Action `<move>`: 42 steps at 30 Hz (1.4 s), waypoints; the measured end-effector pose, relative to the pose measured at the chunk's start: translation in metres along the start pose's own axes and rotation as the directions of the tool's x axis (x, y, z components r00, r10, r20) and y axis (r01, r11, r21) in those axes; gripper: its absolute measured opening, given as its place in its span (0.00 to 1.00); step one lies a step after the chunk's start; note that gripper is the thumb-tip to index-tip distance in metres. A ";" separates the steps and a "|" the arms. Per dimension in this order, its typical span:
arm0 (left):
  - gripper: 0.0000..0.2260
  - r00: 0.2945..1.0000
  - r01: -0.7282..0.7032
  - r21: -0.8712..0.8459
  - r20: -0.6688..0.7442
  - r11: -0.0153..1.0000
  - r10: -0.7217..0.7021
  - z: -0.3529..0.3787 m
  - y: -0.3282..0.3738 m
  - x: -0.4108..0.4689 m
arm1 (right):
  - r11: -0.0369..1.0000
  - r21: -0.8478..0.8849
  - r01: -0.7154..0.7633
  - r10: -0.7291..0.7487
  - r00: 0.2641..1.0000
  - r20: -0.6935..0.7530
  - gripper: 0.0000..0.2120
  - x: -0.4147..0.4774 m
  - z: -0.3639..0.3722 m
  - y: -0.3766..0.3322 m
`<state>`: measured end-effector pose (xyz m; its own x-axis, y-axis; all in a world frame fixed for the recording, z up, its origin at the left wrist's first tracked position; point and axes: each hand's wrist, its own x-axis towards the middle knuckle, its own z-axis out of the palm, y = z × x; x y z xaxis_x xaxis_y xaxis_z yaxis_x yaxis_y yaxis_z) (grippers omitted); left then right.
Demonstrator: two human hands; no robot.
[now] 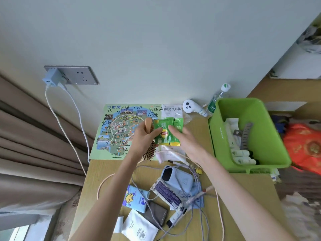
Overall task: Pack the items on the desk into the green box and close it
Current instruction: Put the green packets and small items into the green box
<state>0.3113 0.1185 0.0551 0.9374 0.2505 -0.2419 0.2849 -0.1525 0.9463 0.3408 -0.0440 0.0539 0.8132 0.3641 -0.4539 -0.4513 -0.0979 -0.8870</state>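
L hand [144, 134]: up over the desk, fingers curled round the brush handle; fingertips also on left edge of the tea packets.
R hand [188, 141]: fingers straight, a bit spread, holding nothing; tips at right side of the packets. Touching or just short, can't tell.
Brush [149, 153]: wooden, handle up in L hand, bristle head hanging down twd the desk.
Tea packets [167, 134]: green/yellow, a couple stacked, held up betw. the two hands.
Box [215, 140]: green, open, on right part of desk, well right of both hands. Inside: white tubes [243, 157] w/ dark caps, a grey comb [245, 136], white packs.
Desk [243, 197]: light wood, against the wall.
Map [112, 136]: flat at back-left of desk, scribbled over in black pen.
Power bank [175, 176]: pale blue, mid-desk, in a tangle of cables [202, 214].
Near edge: blue tissue pack [135, 199], grey wallet [156, 214], white sachet [139, 228], close together.
By the wall: white gadget [189, 106] and bottle [217, 100], just left of box's far corner.
Wall: socket [83, 75] w/ blue charger [52, 77] plugged in.
Right of box: red cloth [305, 145].
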 end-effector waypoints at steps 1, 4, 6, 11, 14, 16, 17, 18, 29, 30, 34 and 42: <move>0.14 1.000 -0.007 0.008 0.017 1.000 0.007 0.011 0.008 0.000 | 1.000 0.002 0.008 -0.008 1.000 -0.014 0.33 -0.007 -0.009 -0.005; 0.14 0.997 -0.026 0.032 0.070 0.999 0.024 0.045 0.028 -0.002 | 0.997 -0.006 0.078 -0.078 0.996 -0.049 0.08 -0.020 -0.044 -0.011; 0.14 0.993 -0.053 0.039 0.104 0.998 0.049 0.068 0.038 -0.002 | 0.992 -0.069 0.103 -0.109 0.990 -0.091 0.10 -0.031 -0.065 -0.017; 0.11 0.986 0.032 -0.003 0.164 0.999 -0.031 0.116 0.052 -0.002 | 0.974 -0.109 0.198 -0.224 0.907 -0.357 0.10 -0.043 -0.141 -0.027; 0.14 0.979 0.110 -0.028 0.174 0.994 -0.103 0.134 0.054 0.001 | 0.948 -0.240 0.211 -0.313 0.767 -0.560 0.09 -0.044 -0.188 -0.028; 0.16 0.977 0.140 -0.041 0.165 0.989 -0.131 0.143 0.053 0.004 | 0.922 -0.369 0.119 -0.333 0.728 -0.599 0.09 -0.034 -0.213 -0.022; 0.16 0.977 0.148 -0.048 0.160 0.988 -0.139 0.146 0.052 0.005 | 0.901 -0.430 0.056 -0.331 0.730 -0.598 0.09 -0.027 -0.222 -0.018; 0.16 0.978 0.151 -0.053 0.156 0.987 -0.141 0.148 0.050 0.007 | 0.873 -0.489 -0.003 -0.328 0.738 -0.589 0.09 -0.018 -0.228 -0.015; 0.11 0.988 0.077 -0.009 0.135 0.997 -0.075 0.148 0.042 0.027 | -0.025 -0.987 -0.160 -0.494 0.860 -0.127 0.10 0.056 -0.239 -0.009; 0.10 0.987 0.070 0.001 0.146 0.998 -0.069 0.149 0.042 0.029 | -0.097 -0.978 -0.187 -0.479 0.870 -0.119 0.12 0.059 -0.240 -0.007; 0.11 0.979 0.035 0.024 0.199 0.999 -0.040 0.158 0.044 0.033 | -0.137 -0.961 -0.242 -0.524 0.841 -0.137 0.15 0.062 -0.241 -0.001; 0.12 0.982 -0.091 0.063 0.174 0.994 0.079 0.186 0.071 0.027 | 0.664 -0.739 0.115 -0.529 0.770 -0.356 0.13 0.010 -0.231 -0.032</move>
<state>0.3945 -0.0632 0.0763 0.9775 0.0674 -0.1997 0.2100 -0.2343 0.9492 0.4485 -0.2507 0.0583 0.9960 0.0023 0.0896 0.0649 -0.7075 -0.7038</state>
